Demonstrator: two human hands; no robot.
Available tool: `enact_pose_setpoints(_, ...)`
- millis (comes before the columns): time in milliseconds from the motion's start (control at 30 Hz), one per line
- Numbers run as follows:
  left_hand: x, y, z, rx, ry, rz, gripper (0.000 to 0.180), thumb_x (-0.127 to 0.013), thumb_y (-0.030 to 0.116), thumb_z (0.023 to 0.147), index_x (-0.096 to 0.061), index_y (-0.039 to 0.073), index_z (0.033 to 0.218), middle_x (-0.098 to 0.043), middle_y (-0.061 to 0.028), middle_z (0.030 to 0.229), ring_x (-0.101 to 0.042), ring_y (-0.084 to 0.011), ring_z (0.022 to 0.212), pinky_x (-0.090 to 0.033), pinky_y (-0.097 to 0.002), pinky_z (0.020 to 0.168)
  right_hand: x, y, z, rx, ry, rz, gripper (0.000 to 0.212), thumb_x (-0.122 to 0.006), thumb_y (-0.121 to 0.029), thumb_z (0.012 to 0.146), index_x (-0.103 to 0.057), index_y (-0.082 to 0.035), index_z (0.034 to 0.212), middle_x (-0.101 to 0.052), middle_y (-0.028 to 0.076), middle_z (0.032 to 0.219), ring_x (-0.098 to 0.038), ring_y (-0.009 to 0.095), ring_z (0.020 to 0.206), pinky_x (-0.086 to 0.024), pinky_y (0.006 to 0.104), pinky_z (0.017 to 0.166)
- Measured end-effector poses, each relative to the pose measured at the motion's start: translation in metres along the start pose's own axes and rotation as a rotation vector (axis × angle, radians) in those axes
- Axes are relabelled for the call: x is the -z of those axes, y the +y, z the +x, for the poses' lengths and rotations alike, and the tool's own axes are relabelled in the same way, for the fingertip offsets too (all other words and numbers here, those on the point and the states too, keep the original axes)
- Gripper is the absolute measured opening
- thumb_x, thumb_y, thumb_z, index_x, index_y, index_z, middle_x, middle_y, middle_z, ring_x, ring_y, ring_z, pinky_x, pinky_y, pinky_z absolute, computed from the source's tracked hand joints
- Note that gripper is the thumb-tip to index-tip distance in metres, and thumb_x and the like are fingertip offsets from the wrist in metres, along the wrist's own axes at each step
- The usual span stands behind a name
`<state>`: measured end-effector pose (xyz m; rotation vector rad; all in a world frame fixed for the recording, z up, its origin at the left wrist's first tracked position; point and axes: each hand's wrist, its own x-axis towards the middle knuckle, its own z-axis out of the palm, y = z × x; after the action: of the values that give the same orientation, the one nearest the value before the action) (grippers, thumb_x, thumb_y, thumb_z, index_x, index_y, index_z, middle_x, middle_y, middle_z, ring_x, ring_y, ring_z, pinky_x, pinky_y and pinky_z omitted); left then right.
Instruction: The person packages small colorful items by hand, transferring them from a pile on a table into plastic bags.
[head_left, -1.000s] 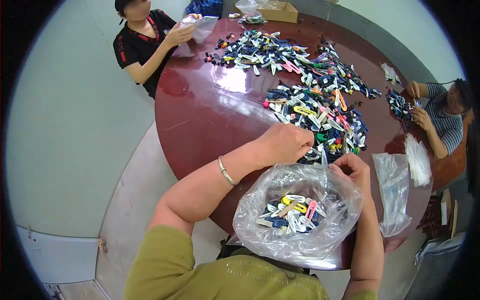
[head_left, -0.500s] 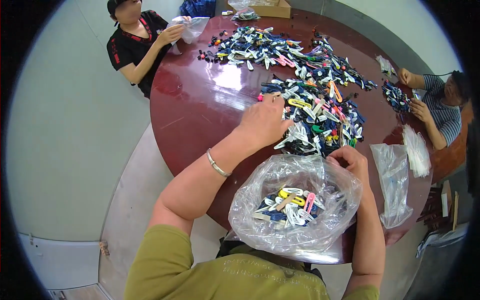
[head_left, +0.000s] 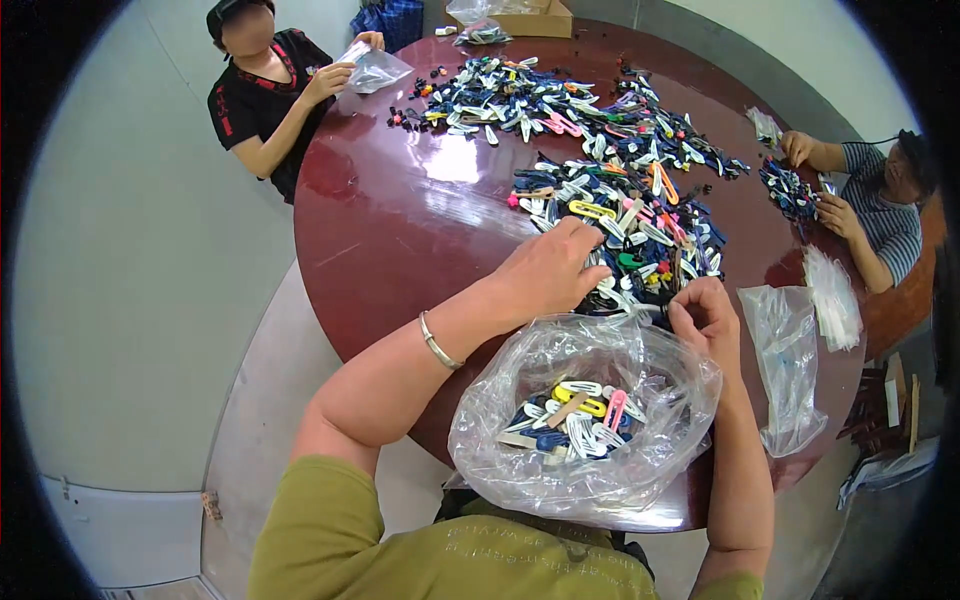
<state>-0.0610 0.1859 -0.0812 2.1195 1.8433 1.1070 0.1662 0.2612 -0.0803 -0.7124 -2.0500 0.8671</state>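
Note:
A heap of snap hair clips point(head_left: 640, 215), in white, navy, black and a few bright colours, lies on the round table just ahead of me. My left hand point(head_left: 555, 268) rests over the near left part of the heap, thumb apart from the fingers. Whether its fingertips touch a clip is hidden. By the heap's near edge, my right hand point(head_left: 708, 315) has thumb and forefinger closed in a pinch. What they grip is hard to make out. Between my forearms stands an open clear plastic bag point(head_left: 490, 470) with mixed hair clips point(head_left: 575, 425) inside.
The dark red round table point(head_left: 370, 240) carries a larger heap of clips point(head_left: 520, 95) farther back. A flat clear bag point(head_left: 783, 370) and thin clear sleeves point(head_left: 832, 300) lie at right. One person at far left handles a plastic bag point(head_left: 378, 72); another sits right by a small clip pile point(head_left: 788, 190).
My left hand has come back toward me across the heap, nearer the bag. My right hand has shifted slightly, its pinch turned toward the heap. The far-left person's bag has moved a little.

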Motion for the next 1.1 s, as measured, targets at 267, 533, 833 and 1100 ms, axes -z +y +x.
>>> enact_pose_setpoints(267, 0.008, 0.009, 0.000, -0.014, -0.018, 0.085, 0.035, -0.065, 0.023, 0.080, -0.054, 0.002, 0.105, -0.054, -0.0171, 0.099, -0.058, -0.0361, 0.087, -0.048, -0.0426, 0.074, 0.001, 0.004, 0.002, -0.245, 0.006, 0.186, 0.005, -0.058, -0.006, 0.087, -0.055, -0.004, 0.084, -0.050, -0.005, 0.067, -0.044, 0.003, 0.057, -0.035, 0.0177, 0.053)
enact_pose_setpoints(533, 0.010, 0.010, -0.005, -0.007, -0.045, 0.085, 0.032, -0.065, 0.025, 0.079, -0.056, 0.003, 0.101, -0.055, -0.0160, 0.097, -0.058, -0.0360, 0.086, -0.048, -0.0433, 0.073, 0.002, 0.003, 0.003, -0.394, 0.014, 0.389, 0.006, -0.059, -0.009, 0.089, -0.054, -0.005, 0.089, -0.053, -0.003, 0.062, -0.048, 0.004, 0.050, -0.038, 0.0177, 0.045)
enact_pose_setpoints(833, 0.010, 0.007, 0.004, -0.191, 0.117, -0.077, 0.029, -0.069, 0.009, 0.075, -0.059, 0.001, 0.101, -0.060, -0.0134, 0.099, -0.062, -0.0211, 0.066, -0.051, -0.0302, 0.057, -0.002, -0.028, 0.005, -0.342, -0.032, 0.468, 0.012, -0.063, -0.004, 0.083, -0.058, -0.003, 0.094, -0.058, 0.000, 0.083, -0.056, 0.007, 0.071, -0.046, 0.0214, 0.060)
enact_pose_setpoints(1100, 0.008, 0.025, 0.008, -0.210, 0.038, -0.288, 0.023, -0.069, 0.002, 0.074, -0.064, 0.001, 0.097, -0.064, -0.0081, 0.085, -0.058, -0.0121, 0.064, -0.046, -0.0238, 0.054, -0.003, -0.018, 0.006, -0.413, -0.086, 0.691, 0.015, -0.065, -0.001, 0.082, -0.065, -0.002, 0.097, -0.064, 0.001, 0.083, -0.057, 0.005, 0.069, -0.047, 0.0194, 0.064)
